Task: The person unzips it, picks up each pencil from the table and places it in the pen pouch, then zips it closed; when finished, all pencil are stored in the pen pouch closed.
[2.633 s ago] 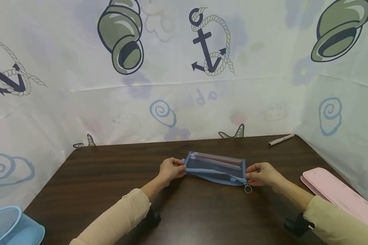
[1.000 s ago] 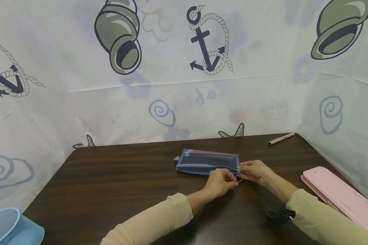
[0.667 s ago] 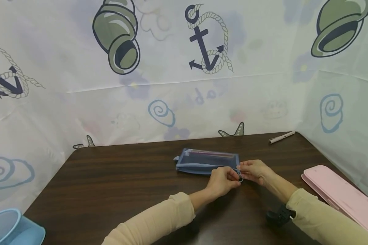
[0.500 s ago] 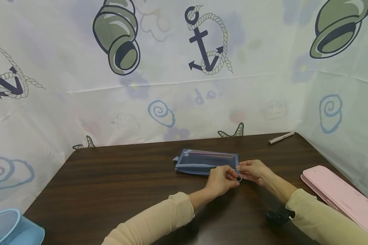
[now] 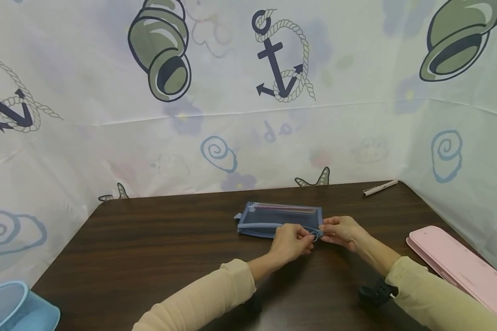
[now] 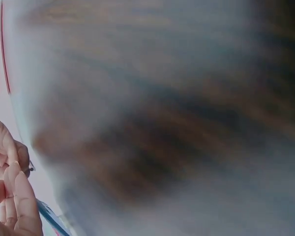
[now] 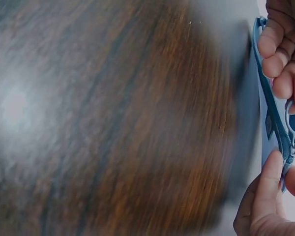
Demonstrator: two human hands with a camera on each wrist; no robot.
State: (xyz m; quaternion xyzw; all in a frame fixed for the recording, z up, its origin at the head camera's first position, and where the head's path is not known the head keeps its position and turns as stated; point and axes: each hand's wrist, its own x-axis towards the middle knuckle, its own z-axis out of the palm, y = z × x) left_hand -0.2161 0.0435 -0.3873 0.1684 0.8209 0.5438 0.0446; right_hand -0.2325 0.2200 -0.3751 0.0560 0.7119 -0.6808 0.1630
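A blue mesh pencil pouch (image 5: 279, 215) rests on the dark table, with thin sticks showing through its top. My left hand (image 5: 287, 242) pinches the ring pull (image 5: 314, 236) of its zipper, near the pouch's right end. At that right corner, my right hand (image 5: 343, 232) grips the pouch between thumb and fingers. In the right wrist view the zipper (image 7: 269, 88) runs between the two hands, and the ring hangs from the slider just beyond the right fingertips. The left wrist view is mostly blurred; the left fingers (image 6: 25, 201) show at its lower left edge.
A pink flat case (image 5: 459, 262) lies at the table's right side. A pale pen (image 5: 380, 188) is near the back right corner. At the front left is a light blue mesh holder (image 5: 25, 308). Printed cloth (image 5: 248, 151) hangs behind the table.
My left hand has gone from the pouch's left end to the zipper ring at its right end. In the last half second, hand and ring have shifted slightly left. My right hand keeps the corner.
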